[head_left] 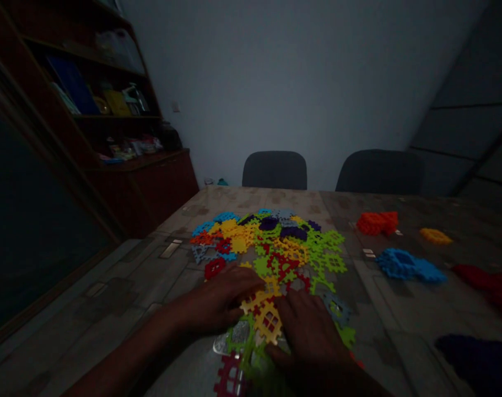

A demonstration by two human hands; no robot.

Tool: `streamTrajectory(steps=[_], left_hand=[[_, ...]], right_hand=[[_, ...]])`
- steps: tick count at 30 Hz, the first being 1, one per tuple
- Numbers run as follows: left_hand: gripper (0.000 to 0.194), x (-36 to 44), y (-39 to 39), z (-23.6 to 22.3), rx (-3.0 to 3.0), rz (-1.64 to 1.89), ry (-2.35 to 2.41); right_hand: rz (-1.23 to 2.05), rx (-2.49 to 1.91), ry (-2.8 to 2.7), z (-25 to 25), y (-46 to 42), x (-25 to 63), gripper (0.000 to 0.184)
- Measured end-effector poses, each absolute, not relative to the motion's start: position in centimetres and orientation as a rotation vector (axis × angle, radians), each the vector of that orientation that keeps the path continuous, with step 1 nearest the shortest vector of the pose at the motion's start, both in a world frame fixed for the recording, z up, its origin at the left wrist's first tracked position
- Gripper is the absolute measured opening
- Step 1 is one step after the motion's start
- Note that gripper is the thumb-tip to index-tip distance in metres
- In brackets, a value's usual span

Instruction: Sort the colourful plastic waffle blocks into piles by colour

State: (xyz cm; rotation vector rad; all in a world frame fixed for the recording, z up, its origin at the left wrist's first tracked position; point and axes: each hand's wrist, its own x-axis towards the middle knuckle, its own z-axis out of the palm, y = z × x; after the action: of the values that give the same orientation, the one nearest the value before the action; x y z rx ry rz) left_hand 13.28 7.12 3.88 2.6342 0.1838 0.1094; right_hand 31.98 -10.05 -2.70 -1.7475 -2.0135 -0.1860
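Observation:
My left hand reaches in from the left, its fingers curled over a yellow interlocking tile. To its right, my right hand has its fingers against the edge of a yellow window tile, with the thumb spread lower down. These two yellow tiles touch or overlap between my hands. Beneath lie green tiles and a dark red window tile. A mixed pile of notched plastic tiles, with yellow, lime green and red pieces, spreads ahead of both hands. The undersides of my fingers are hidden.
Along the table's right side sit an orange stack, a blue stack, a yellow tile, red pieces and a dark purple heap. Two chairs stand behind the patterned table. A shelf cabinet rises at left.

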Motion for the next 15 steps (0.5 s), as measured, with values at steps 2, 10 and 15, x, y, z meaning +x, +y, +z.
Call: streamTrajectory(steps=[2, 10, 15], left_hand=[[0.053, 13.3, 6.9, 4.1, 2.664, 0.126, 0.267], [0.061, 13.6, 5.0, 3.9, 2.708, 0.126, 0.686], [0.023, 13.2, 4.8, 5.4, 2.622, 0.08, 0.604]], right_hand=[[-0.194, -1.795, -1.985, -2.6, -9.9, 31.8, 0.043], [0.033, -2.017, -1.911, 0.2, -10.2, 34.6, 0.034], [0.14, -2.147, -1.983, 1.7, -10.3, 35.7, 0.032]])
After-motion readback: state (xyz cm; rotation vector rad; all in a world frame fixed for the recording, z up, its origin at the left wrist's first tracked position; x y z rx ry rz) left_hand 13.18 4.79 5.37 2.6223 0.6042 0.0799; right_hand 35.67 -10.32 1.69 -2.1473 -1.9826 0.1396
